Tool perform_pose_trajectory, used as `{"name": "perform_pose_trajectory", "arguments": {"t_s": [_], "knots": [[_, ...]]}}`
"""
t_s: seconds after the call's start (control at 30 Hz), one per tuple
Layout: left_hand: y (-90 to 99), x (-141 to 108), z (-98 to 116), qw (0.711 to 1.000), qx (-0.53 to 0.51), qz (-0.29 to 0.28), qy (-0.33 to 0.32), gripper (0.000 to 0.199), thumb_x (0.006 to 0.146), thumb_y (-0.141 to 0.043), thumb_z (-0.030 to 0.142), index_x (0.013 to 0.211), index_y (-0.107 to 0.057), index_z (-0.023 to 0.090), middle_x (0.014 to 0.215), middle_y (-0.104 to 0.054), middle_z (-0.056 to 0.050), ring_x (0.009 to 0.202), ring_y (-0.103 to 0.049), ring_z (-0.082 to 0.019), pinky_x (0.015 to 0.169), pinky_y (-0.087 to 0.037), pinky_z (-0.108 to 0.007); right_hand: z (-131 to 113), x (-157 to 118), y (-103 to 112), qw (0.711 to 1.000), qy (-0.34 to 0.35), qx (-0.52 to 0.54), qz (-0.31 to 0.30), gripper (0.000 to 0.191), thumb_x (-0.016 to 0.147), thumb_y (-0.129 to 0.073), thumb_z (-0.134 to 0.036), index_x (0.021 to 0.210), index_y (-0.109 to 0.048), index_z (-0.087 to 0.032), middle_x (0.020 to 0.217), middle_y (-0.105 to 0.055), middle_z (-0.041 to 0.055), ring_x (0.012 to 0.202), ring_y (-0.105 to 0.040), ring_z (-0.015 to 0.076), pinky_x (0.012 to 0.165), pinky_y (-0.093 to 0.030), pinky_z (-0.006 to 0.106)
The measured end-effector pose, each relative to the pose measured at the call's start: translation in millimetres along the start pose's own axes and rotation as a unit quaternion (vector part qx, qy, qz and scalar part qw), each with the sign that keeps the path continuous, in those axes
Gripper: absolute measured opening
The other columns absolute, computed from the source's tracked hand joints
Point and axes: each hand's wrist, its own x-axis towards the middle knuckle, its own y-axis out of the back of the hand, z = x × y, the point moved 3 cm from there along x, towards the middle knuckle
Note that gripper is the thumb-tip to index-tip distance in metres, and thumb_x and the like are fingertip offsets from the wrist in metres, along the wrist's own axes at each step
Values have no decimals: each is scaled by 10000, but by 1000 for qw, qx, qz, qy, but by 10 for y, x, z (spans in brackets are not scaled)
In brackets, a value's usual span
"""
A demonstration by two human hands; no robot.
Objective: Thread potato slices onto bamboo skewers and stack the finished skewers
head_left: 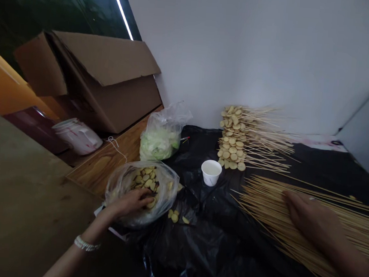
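Observation:
My left hand (130, 205) reaches into a clear plastic bag (165, 193) full of round, pale yellow slices (145, 180). Its fingertips lie among the slices, and I cannot tell whether they grip one. My right hand (313, 221) rests flat on a large spread of loose bamboo skewers (296, 226). Beyond it, a stack of skewers threaded with the same kind of slices (233, 136) lies in rows. A few loose slices (174, 216) lie on the black plastic sheet (213, 249) beside the bag.
A white paper cup (211, 172) stands on the black sheet. Behind the bag sit a plastic bag of shredded greens (160, 138) and a wooden board (104, 166). Further left are a cardboard box (110, 102) and a white bucket (78, 136). A white wall rises behind.

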Motion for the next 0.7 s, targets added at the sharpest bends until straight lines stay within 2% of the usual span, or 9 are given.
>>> {"name": "perform_pose_trajectory", "arguments": {"t_s": [0.07,0.13,0.27,0.4,0.53,0.63,0.7], "knots": [[-61,-16,41,999,27,-20,14,585,757,-519,480,1260,-536,181,1159,-612,-134,1068,-569,-275,911,-408,-372,-1,-1,-5,1000,6,2,0,226,915,-415,-295,988,-599,-188,838,-673,57,602,-574,178,538,-318,296],[-136,-29,85,996,73,-9,54,695,705,-567,436,1332,-461,157,1183,-576,-181,1103,-545,-329,911,-399,-413,3,-2,-16,1000,8,9,-6,217,914,-413,-294,981,-595,-194,851,-672,52,609,-576,179,548,-326,297],[-259,-4,133,997,60,17,41,644,700,-546,370,1306,-466,167,1096,-586,-160,1044,-570,-304,893,-404,-386,18,-3,-41,1000,3,20,-23,219,924,-390,-288,968,-585,-198,839,-667,46,615,-576,181,562,-332,305],[-300,23,40,998,40,20,33,628,718,-520,379,1303,-463,156,1048,-594,-144,1018,-572,-291,893,-407,-381,12,-2,-41,999,4,26,-32,221,929,-381,-289,970,-578,-196,865,-662,46,624,-581,178,546,-315,305],[-307,-2,-9,1000,17,24,7,618,799,-434,396,1367,-402,153,1203,-556,-165,1145,-515,-295,973,-363,-409,-5,9,-11,998,-3,45,-33,231,934,-372,-300,960,-578,-198,867,-658,48,639,-576,174,541,-299,298],[-317,-4,-9,999,-19,27,-4,535,875,-311,395,1347,-438,175,1287,-532,-146,1220,-463,-273,1009,-345,-410,-7,13,-12,998,-7,58,-39,232,932,-371,-300,923,-580,-199,820,-646,42,616,-554,165,542,-292,297],[-325,2,10,999,-25,47,-6,513,887,-294,380,1330,-457,182,1292,-534,-137,1226,-459,-262,1015,-346,-409,1,8,-32,997,-11,60,-43,227,929,-375,-301,920,-581,-205,813,-643,35,617,-552,166,538,-285,296]]}}
